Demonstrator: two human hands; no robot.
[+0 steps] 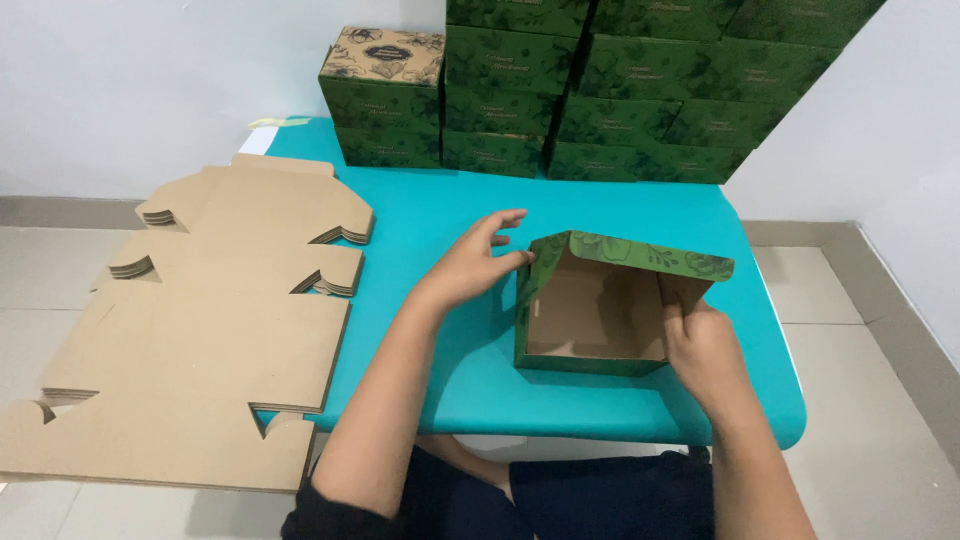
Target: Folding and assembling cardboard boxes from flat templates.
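Note:
A green cardboard box with a leaf print and a brown inside stands partly folded on the teal table. Its open top faces me. My left hand presses its fingertips against the box's left wall near the top corner, fingers spread. My right hand grips the right side flap, with the fingers tucked inside the box and the thumb outside.
A thick stack of flat brown die-cut box blanks covers the table's left end and overhangs it. Several finished green boxes are stacked against the white wall at the back. Tiled floor surrounds the table.

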